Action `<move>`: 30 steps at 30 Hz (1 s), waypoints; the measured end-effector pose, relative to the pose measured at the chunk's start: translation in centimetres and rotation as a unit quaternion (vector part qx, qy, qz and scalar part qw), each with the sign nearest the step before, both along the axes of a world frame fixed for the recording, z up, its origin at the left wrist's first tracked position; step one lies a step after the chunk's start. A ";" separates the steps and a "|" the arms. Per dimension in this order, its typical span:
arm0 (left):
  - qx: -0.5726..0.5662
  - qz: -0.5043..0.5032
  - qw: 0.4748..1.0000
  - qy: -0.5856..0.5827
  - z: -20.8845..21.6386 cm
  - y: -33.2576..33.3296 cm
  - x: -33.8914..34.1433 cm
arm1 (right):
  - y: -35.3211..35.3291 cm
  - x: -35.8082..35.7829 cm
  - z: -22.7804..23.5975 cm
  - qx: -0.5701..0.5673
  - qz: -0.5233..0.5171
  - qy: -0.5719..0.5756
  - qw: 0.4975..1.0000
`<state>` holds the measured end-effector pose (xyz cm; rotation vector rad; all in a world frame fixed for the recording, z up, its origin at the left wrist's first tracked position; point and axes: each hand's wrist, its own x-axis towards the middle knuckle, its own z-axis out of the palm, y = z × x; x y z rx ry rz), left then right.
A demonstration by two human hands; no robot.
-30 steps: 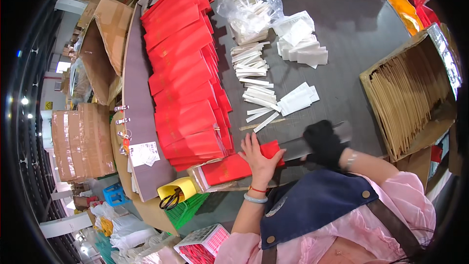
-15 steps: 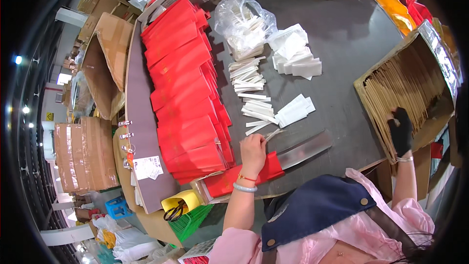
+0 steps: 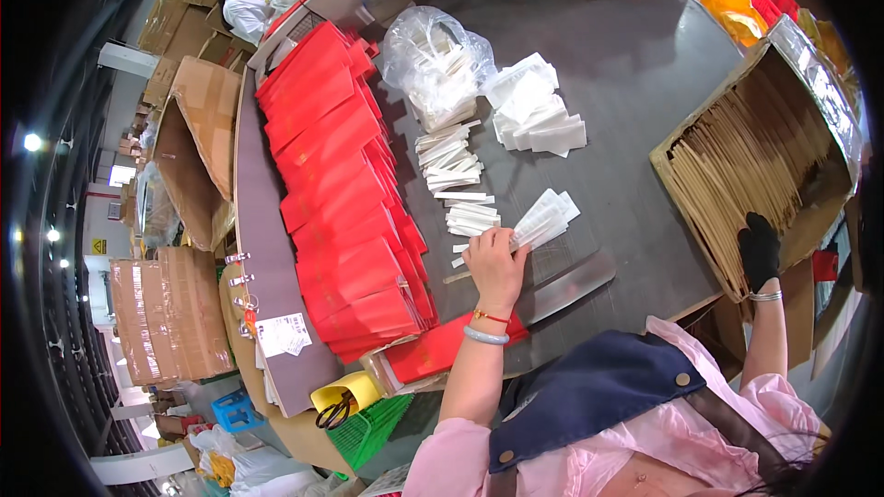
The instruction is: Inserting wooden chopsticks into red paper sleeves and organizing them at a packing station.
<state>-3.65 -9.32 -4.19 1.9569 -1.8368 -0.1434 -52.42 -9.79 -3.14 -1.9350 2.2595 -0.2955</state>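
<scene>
My left hand [image 3: 497, 262] is bent over the lower end of a small fan of white paper slips [image 3: 546, 219], its thumb and fingers pinching at their edge. Beside its fingertips lie narrow white strips [image 3: 471, 218]. Below the wrist, a red envelope [image 3: 424, 352] lies partly around a long clear plastic sheet [image 3: 575, 283]. My right hand [image 3: 760, 253], in a black glove, rests against the packed brown card pieces [image 3: 727, 193] inside an open cardboard box [image 3: 665, 166]. Its fingertips are hidden among or against them.
A long overlapping row of red envelopes [image 3: 336, 193] lines the table's left side. Farther back are a clear bag of strips [image 3: 437, 60] and a pile of white slips [image 3: 543, 115]. Scissors [image 3: 333, 411] sit in a yellow holder [image 3: 364, 389] at the near edge. Another person [image 3: 247, 0] is at the far left.
My left hand has moved from a loose white strip to the white slips, and a strip lies on the table beside it. My right hand's bare fingertips have gone out of sight at the brown cards.
</scene>
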 end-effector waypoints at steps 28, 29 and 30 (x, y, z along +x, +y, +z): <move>0.093 -0.034 0.993 0.058 3.3 11.0 0.9 | -2.5 20.6 1.5 0.085 0.472 -0.076 0.874; 0.085 -0.040 0.993 0.066 3.1 10.9 0.4 | -2.1 21.6 0.4 0.086 0.472 -0.075 0.874; 0.077 -0.047 0.993 0.074 2.9 10.7 -0.1 | -1.5 23.0 -0.8 0.041 0.496 -0.137 0.857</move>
